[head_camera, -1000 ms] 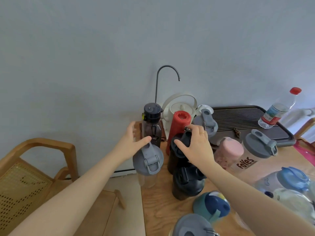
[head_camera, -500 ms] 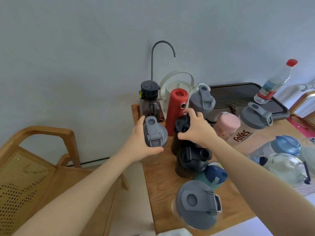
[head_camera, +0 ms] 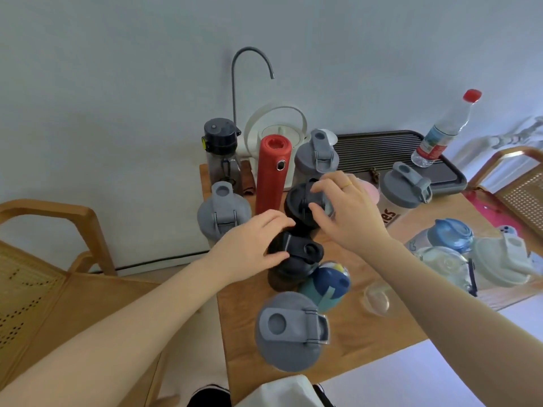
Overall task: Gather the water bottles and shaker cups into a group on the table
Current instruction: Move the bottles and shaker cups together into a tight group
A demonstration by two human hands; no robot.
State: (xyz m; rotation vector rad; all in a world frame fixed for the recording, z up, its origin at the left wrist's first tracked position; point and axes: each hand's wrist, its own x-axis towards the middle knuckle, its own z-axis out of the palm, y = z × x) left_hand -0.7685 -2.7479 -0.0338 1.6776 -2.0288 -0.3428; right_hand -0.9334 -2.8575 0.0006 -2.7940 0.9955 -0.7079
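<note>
We count four grey-lidded shakers, two black ones. Our left hand (head_camera: 249, 248) wraps the nearer black shaker (head_camera: 293, 259) on the wooden table (head_camera: 367, 327); our right hand (head_camera: 346, 212) grips the farther black shaker (head_camera: 299, 205), seemingly by its lid. The red bottle (head_camera: 273, 171) crowds behind them.

The only lettering that could be read stood on the clear shaker cup with the grey lid (head_camera: 397, 198): dark brown letters ending in "es", the start of the word hidden behind the right hand (head_camera: 348, 212). The plastic water bottle with the red cap (head_camera: 443, 129) carried a label in blue, white and red, but its print was too small and blurred to make out. No other bottle or cup showed readable text.
</note>
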